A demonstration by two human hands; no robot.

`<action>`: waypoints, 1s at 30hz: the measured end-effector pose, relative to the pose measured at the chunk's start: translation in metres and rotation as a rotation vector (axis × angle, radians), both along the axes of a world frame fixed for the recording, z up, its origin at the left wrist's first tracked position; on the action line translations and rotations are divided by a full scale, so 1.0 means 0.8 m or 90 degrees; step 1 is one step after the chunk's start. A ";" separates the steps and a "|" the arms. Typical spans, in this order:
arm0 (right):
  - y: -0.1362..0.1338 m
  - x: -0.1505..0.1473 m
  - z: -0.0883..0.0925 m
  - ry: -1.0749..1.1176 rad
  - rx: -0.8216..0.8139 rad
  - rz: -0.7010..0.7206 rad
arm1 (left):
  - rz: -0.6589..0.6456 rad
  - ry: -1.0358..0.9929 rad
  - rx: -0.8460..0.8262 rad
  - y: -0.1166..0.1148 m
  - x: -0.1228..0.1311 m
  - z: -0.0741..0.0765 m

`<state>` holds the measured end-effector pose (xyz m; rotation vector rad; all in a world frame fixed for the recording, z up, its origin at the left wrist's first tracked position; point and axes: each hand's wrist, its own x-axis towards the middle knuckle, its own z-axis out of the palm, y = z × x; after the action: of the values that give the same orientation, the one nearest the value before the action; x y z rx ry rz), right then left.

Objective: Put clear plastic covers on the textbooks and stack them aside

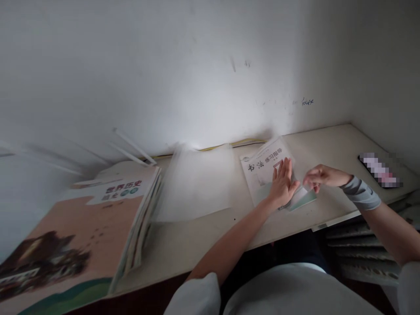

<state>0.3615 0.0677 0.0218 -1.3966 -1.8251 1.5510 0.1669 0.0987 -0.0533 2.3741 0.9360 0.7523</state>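
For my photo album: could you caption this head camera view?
Left hand flat on a white booklet, right hand at its right edge, textbook stack alongside.

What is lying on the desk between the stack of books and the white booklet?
A clear plastic sheet lies flat there, between the book stack and the booklet, on the desk; the head view shows it.

Left hand (282, 186) flat on calligraphy workbook (267, 168); right hand (320, 176) pinching its clear cover edge, desk (197, 245).
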 end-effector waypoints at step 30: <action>0.003 -0.024 -0.008 0.169 -0.322 -0.112 | 0.022 0.138 -0.010 -0.011 -0.001 0.020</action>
<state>0.3422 0.0703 0.0153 -1.4179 -1.1684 2.0750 0.1664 0.0903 -0.0369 2.4667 1.0681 0.5050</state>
